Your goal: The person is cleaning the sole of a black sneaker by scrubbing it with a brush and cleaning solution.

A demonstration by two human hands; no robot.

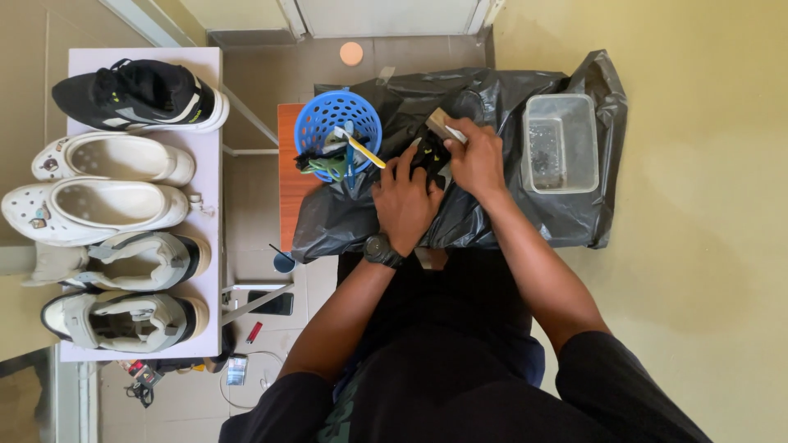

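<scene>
My left hand (404, 197), with a dark watch on its wrist, grips a black shoe (429, 156) that lies on a black plastic sheet (492, 98) over a small table. My right hand (476, 160) is closed on a brush with a pale wooden block (441, 123) and presses it against the shoe's upper end. The shoe is mostly hidden under both hands. A blue perforated basket (336, 123) with a yellow-handled toothbrush and green laces stands just left of my left hand.
A clear plastic tub (561, 141) with some water sits on the sheet at the right. On a pale shelf (148, 56) at the left lie a black sneaker, two white clogs and two grey-white sneakers. A phone, a cup and small items lie on the floor below.
</scene>
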